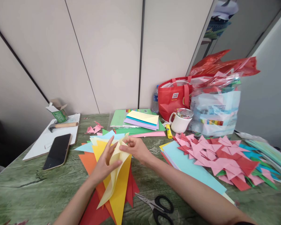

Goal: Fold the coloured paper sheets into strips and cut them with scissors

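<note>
Clock bearings were taken from the held sheet. A pale-yellow sheet (115,175), loosely folded, was held over a fan of coloured triangles (121,198), its long tip directed to 7 o'clock. Its upper edge was pinched by the right hand (137,148), thumb and fingertips drawn close together. Its left side was steadied by the left hand (105,165), fingers parted, thumb laid across the paper; how firmly could not be told.

The fold was judged incomplete. A large heap of folded pink and red pieces (224,162), noted at 3 o'clock, was judged finished; the fanned triangles, less far worked. A few small pink pieces (97,127) were seen at 11. Apparently unworked: stacked sheets (142,117) at 1, light-blue sheets (196,172) at 3, partly covered by the heap. Scissors (151,203) at 4 and a glue stick (168,131) at 2 were left unheld.
</note>
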`<control>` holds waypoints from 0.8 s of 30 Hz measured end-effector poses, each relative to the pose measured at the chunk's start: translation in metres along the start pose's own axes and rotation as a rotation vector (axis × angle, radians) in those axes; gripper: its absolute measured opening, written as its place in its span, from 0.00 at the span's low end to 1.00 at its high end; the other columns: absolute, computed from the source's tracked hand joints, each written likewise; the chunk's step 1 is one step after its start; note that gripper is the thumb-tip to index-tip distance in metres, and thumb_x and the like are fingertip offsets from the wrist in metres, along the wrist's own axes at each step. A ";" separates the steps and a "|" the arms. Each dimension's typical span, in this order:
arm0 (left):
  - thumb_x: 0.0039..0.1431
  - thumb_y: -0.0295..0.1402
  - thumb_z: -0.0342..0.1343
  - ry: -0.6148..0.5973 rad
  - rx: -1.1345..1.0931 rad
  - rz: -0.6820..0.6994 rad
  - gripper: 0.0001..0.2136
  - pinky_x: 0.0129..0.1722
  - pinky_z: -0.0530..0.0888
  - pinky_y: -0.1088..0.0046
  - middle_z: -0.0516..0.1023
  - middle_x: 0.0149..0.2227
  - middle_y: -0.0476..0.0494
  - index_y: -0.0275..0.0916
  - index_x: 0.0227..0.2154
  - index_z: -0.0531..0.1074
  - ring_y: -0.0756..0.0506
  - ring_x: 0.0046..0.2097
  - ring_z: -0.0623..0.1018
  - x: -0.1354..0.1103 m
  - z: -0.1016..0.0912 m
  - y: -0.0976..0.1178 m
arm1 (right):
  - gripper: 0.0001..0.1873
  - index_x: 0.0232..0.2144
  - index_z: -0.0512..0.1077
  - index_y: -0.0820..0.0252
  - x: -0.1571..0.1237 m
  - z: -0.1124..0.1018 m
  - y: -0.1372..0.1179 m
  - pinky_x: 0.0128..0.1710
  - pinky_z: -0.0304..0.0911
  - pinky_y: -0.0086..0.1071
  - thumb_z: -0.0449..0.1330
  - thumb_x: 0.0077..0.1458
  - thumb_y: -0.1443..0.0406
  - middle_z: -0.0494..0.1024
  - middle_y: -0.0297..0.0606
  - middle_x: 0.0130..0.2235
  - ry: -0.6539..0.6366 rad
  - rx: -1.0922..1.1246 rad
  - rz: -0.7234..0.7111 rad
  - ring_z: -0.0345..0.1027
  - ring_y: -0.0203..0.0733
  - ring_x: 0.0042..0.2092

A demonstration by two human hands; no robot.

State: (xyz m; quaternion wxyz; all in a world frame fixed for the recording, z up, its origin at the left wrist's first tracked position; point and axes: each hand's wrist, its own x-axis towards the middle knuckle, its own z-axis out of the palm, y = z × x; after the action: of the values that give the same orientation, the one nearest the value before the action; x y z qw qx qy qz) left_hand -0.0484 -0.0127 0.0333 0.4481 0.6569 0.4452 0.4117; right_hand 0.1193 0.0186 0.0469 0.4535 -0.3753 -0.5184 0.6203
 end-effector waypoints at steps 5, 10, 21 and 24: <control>0.41 0.49 0.65 0.292 -0.304 -0.182 0.36 0.35 0.77 0.63 0.78 0.43 0.37 0.38 0.53 0.62 0.35 0.41 0.79 0.008 -0.008 -0.001 | 0.22 0.30 0.71 0.61 -0.001 -0.015 -0.008 0.26 0.62 0.27 0.70 0.33 0.54 0.76 0.31 0.26 0.010 0.047 0.024 0.68 0.35 0.27; 0.29 0.39 0.72 0.519 -0.452 -0.238 0.27 0.33 0.77 0.67 0.81 0.30 0.46 0.37 0.35 0.72 0.42 0.31 0.80 0.017 -0.027 -0.009 | 0.20 0.28 0.72 0.60 -0.003 -0.065 -0.029 0.27 0.68 0.30 0.70 0.33 0.56 0.78 0.33 0.29 0.096 -0.053 0.160 0.71 0.37 0.29; 0.32 0.31 0.72 0.115 -0.345 -0.460 0.24 0.32 0.77 0.66 0.81 0.32 0.42 0.36 0.38 0.74 0.42 0.31 0.80 0.013 -0.044 -0.019 | 0.17 0.26 0.75 0.64 -0.027 -0.129 -0.001 0.30 0.65 0.31 0.69 0.34 0.58 0.78 0.33 0.25 -0.024 -0.292 0.180 0.71 0.39 0.28; 0.35 0.33 0.71 0.048 -0.239 -0.411 0.29 0.28 0.74 0.73 0.80 0.36 0.41 0.35 0.44 0.70 0.46 0.30 0.79 0.014 -0.047 -0.017 | 0.17 0.29 0.77 0.63 -0.029 -0.130 -0.002 0.36 0.64 0.33 0.67 0.37 0.57 0.80 0.36 0.31 -0.060 -0.335 0.138 0.72 0.43 0.34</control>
State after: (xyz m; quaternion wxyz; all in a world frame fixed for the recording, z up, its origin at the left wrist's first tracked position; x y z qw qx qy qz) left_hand -0.0924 0.0144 0.0311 0.5861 0.4849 0.5283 0.3772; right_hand 0.2502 0.0303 0.0248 0.3254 -0.4616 -0.6007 0.5660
